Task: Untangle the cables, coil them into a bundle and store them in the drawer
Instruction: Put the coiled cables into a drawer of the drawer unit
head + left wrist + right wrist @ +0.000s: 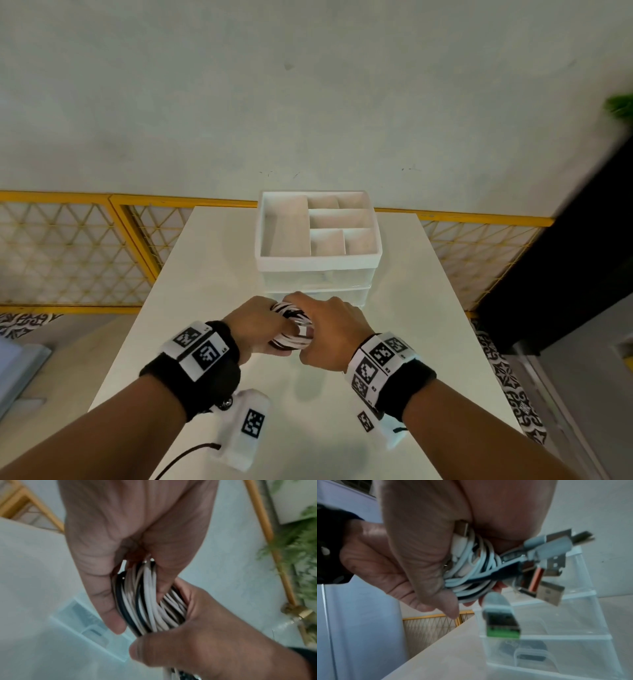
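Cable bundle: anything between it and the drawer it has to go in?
Yes: the drawers themselves look shut. Both hands, left hand and right hand, grip the cable bundle just in front of the clear drawer unit. No drawer front is pulled out, and neither hand is free to open one.

A pale wall [308,102] stands behind the white table [205,274], with yellow lattice fencing [68,253].

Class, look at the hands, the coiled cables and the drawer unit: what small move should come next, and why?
Probably free the right hand to pull a drawer open while the left hand keeps the cable bundle. Both hands grip the coiled bundle in front of the drawer unit, whose drawers look closed.
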Motion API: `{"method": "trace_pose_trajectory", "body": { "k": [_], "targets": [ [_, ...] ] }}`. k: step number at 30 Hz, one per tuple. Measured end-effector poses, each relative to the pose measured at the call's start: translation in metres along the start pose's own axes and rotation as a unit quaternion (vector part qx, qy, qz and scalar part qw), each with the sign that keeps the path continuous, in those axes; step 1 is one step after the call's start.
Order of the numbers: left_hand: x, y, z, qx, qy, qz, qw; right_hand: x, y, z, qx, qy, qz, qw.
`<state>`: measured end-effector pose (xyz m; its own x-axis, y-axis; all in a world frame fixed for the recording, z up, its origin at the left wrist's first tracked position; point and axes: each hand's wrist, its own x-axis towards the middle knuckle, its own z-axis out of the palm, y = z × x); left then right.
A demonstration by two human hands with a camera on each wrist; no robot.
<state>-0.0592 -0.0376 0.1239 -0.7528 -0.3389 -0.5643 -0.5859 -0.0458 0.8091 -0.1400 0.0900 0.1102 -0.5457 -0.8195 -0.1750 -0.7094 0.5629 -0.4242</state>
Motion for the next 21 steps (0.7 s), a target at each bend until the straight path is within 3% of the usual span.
{"method": "trace_pose_trajectory", "body": {
  "k": [3, 6, 11, 16, 18, 21],
  "targets": [
    [0.004, -0.006, -0.002, -0.019, -0.075, -0.016, 0.997, -0.001, 0.010, 0.002, -0.007, -0.020, -0.001, 1.000],
    [0.012, -0.016, 0.001, -0.053, -0.087, -0.013, 0.995, 0.000, 0.019, 0.007, -0.007, -0.036, 0.008, 0.999],
    [0.030, -0.029, 0.019, -0.023, 0.011, 0.038, 0.999, 0.007, 0.024, 0.017, -0.034, -0.017, 0.054, 0.998],
    [0.053, -0.031, 0.021, -0.035, 0.067, 0.002, 0.997, 0.011, 0.026, 0.032, -0.077, 0.035, 0.053, 0.995],
    [0.057, -0.029, 0.022, -0.038, 0.040, -0.018, 0.998, 0.013, 0.031, 0.036, -0.082, 0.026, 0.054, 0.995],
    [0.062, -0.030, 0.019, -0.112, -0.069, -0.048, 0.990, 0.016, 0.046, 0.035, -0.048, 0.005, 0.099, 0.994]
  ]
}}
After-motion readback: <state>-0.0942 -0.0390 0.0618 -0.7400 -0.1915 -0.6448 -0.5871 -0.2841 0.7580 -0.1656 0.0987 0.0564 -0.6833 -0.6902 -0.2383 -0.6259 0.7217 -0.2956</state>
